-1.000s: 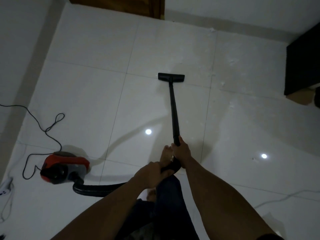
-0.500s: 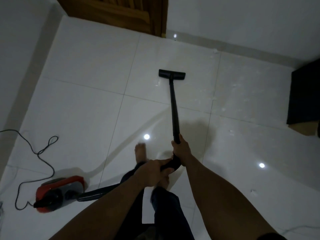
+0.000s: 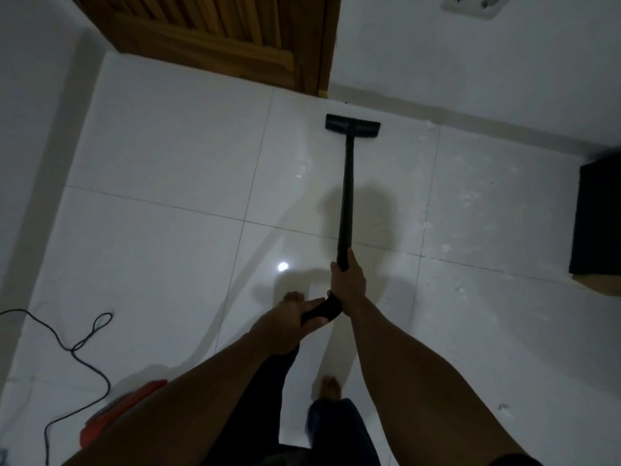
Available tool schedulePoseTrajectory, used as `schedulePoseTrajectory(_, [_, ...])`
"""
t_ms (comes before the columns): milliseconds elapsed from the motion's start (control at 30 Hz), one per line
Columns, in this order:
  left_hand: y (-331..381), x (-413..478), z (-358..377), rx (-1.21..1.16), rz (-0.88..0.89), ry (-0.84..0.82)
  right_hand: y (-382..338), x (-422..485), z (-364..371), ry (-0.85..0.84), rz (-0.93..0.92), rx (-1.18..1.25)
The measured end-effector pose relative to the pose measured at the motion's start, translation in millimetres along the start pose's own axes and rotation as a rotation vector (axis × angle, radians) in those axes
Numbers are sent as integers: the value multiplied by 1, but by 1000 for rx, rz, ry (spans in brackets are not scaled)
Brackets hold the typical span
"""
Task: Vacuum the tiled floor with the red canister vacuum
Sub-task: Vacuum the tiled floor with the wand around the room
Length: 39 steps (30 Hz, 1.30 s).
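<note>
Right hand grips the black wand; left hand holds its curved handle; arms outstretched.

A person stands on a tiled floor with a wand reaching forward. The right hand grips the wand ahead of the left hand, which holds its near end. The floor head lies on the tile ahead, near the far wall and just right of a door. The canister vacuum sits behind on the left, partly hidden by the left forearm, with a cord looping further left. A cabinet stands at far right.
</note>
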<state>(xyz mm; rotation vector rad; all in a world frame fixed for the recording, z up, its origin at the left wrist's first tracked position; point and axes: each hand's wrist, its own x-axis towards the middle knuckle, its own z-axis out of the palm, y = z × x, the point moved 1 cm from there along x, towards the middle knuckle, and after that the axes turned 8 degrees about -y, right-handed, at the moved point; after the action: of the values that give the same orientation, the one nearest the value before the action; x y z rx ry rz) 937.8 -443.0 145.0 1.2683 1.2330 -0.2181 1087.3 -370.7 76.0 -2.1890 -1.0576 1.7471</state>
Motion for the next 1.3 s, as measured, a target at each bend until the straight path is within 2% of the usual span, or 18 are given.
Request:
schedulePoseTrajectory(367, [9,38,-76,-29,76,92,-65,72,3,-29,81,91])
schedulePoseTrajectory(533, [0,41,-88,0,13,55,-78,69,10,-39,110,100])
schedulePoseTrajectory(800, [-2,30,-85,-95,30,129,-92,55,7,28,43,47])
schedulePoseTrajectory(1033, [3,-9,-42,-69,30,86,-54,-2,2,49,7,36])
schedulePoseTrajectory(1167, [12,-38,9,40,85,115,-14,-49,-9,53,-27,27])
schedulePoseTrajectory(1300, [-4,-55,83,163,66,152,39,-101,-19,65,-78,4])
